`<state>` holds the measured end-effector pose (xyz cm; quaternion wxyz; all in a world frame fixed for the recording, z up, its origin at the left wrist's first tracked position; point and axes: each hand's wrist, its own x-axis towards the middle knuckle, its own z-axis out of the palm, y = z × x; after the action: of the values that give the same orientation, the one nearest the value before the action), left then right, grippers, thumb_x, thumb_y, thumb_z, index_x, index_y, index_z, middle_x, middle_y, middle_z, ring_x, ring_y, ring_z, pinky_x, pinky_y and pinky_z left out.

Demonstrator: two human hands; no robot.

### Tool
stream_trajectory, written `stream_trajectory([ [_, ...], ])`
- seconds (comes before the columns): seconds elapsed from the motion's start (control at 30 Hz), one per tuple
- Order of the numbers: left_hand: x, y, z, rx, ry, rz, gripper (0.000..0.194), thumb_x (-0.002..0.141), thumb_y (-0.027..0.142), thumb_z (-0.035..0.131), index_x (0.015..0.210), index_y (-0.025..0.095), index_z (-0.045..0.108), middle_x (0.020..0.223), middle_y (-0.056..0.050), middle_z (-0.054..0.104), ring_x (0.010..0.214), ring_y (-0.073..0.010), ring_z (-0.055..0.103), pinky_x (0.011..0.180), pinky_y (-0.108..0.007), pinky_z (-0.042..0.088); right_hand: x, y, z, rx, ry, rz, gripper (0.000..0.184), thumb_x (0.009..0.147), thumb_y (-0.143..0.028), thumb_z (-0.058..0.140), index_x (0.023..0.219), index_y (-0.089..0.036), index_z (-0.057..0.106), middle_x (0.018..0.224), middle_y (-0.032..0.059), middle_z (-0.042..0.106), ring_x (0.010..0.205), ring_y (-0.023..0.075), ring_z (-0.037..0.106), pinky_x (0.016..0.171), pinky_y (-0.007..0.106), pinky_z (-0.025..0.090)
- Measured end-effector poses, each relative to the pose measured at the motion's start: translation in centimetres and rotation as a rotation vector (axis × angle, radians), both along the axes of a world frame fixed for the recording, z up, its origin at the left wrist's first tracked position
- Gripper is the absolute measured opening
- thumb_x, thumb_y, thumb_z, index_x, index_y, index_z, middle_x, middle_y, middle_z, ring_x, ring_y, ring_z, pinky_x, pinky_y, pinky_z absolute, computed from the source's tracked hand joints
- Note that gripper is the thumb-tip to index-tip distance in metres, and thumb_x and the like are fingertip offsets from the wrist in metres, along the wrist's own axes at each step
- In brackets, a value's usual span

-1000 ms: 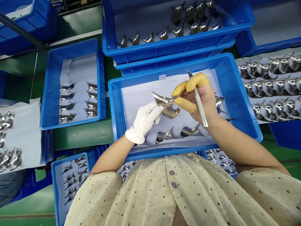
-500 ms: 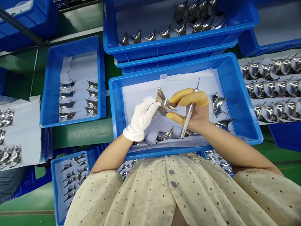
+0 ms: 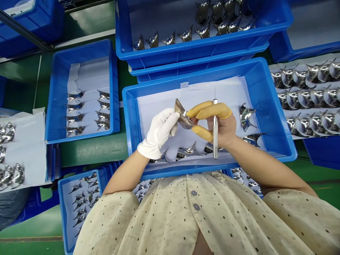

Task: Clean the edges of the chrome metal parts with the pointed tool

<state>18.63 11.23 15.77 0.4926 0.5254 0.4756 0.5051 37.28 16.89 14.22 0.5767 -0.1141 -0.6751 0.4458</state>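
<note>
Currently a white-gloved left hand (image 3: 159, 132) clasps a curved, mirror-polished metal piece (image 3: 183, 115) above a blue plastic tray (image 3: 130, 117) lined with white paper. The right hand (image 3: 221, 124), its fingertips in yellow rubber cots (image 3: 212, 110), pinches the same piece while gripping a slim steel craft knife (image 3: 215, 131) — which stands upright now, no longer tilted. Several polished pieces (image 3: 247, 117) lie loose in the tray; neat rows of similar pieces (image 3: 310, 95) fill the neighbouring trays.
</note>
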Motion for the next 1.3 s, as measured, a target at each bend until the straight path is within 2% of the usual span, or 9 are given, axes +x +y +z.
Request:
stream_trajectory([
  [0.1,-0.2,0.3,0.0,0.019,-0.065,-0.001,0.041,0.102,0.059,0.065,0.091,0.021,0.075,0.058,0.003,0.058,0.050,-0.0077,0.048,0.050,-0.022,0.040,1.5,1.3,-0.3,-0.176,-0.076,0.023,0.035,0.093,-0.024,0.075,0.124,-0.027,0.062,0.120,0.0059,0.071,0.094,0.0173,0.076,0.079,0.035,0.068],
  [0.2,-0.4,0.5,0.0,0.017,-0.099,0.008,0.040,0.099,0.060,0.068,0.101,0.021,0.078,0.071,0.000,0.066,0.051,-0.0059,0.049,0.049,-0.020,0.040,3.6,3.4,-0.8,-0.454,-0.158,0.173,0.054,0.082,-0.024,0.084,0.131,-0.032,0.062,0.127,0.0045,0.070,0.101,0.0214,0.076,0.083,0.041,0.070],
  [0.3,-0.3,0.6,-0.1,-0.003,-0.099,0.034,0.040,0.099,0.059,0.070,0.101,0.020,0.078,0.075,0.000,0.068,0.052,-0.0053,0.049,0.049,-0.020,0.041,5.0,4.9,-0.7,-0.624,-0.174,0.371,0.056,0.077,-0.031,0.088,0.129,-0.031,0.068,0.120,0.0049,0.075,0.091,0.0207,0.074,0.079,0.046,0.069],
  [0.37,-0.3,0.6,-0.1,-0.010,-0.086,0.033,0.041,0.099,0.059,0.070,0.101,0.020,0.078,0.073,0.000,0.066,0.053,-0.0057,0.049,0.050,-0.020,0.042,5.2,4.8,-0.3,-0.648,-0.173,0.413,0.049,0.083,-0.038,0.085,0.129,-0.030,0.071,0.112,0.0042,0.078,0.075,0.0149,0.068,0.071,0.040,0.067],
  [0.5,0.0,0.4,-0.3,-0.041,-0.080,0.036,0.044,0.096,0.063,0.071,0.100,0.019,0.075,0.071,0.001,0.062,0.054,-0.0071,0.050,0.052,-0.021,0.044,4.1,2.9,0.6,-0.571,-0.188,0.416,0.055,0.096,-0.045,0.075,0.148,-0.035,0.060,0.098,-0.0003,0.078,0.051,0.0072,0.047,0.049,0.025,0.051],
  [0.6,0.1,0.3,-0.5,-0.094,-0.127,0.017,0.046,0.091,0.065,0.076,0.102,0.020,0.072,0.072,0.002,0.061,0.055,-0.0078,0.051,0.050,-0.021,0.043,3.3,1.4,0.7,-0.436,-0.222,0.369,0.061,0.099,-0.048,0.072,0.156,-0.036,0.051,0.093,-0.0016,0.076,0.057,0.0101,0.055,0.060,0.029,0.056],
  [0.67,0.3,0.2,-0.7,-0.120,-0.166,-0.015,0.046,0.089,0.065,0.078,0.100,0.021,0.069,0.072,0.002,0.061,0.056,-0.0077,0.051,0.050,-0.020,0.043,2.8,0.7,0.6,-0.300,-0.253,0.265,0.054,0.103,-0.047,0.067,0.153,-0.032,0.053,0.089,-0.0005,0.074,0.071,0.0139,0.066,0.073,0.032,0.060],
  [0.87,0.7,0.3,-1.2,-0.171,-0.241,-0.027,0.047,0.087,0.066,0.079,0.095,0.022,0.065,0.069,0.003,0.061,0.053,-0.0071,0.051,0.049,-0.019,0.042,1.8,-0.1,0.1,0.007,-0.359,-0.040,0.023,0.105,-0.034,0.062,0.122,-0.027,0.075,0.103,0.0067,0.074,0.093,0.0199,0.071,0.083,0.036,0.060],
  [1.3,1.1,-0.3,-1.9,-0.141,-0.206,-0.096,0.049,0.089,0.068,0.075,0.095,0.021,0.063,0.070,0.002,0.062,0.058,-0.0097,0.054,0.057,-0.023,0.048,0.9,-0.8,-0.8,-0.086,-0.238,-0.115,0.023,0.100,-0.040,0.071,0.116,-0.030,0.085,0.096,0.0054,0.070,0.084,0.0163,0.067,0.079,0.033,0.060],
])
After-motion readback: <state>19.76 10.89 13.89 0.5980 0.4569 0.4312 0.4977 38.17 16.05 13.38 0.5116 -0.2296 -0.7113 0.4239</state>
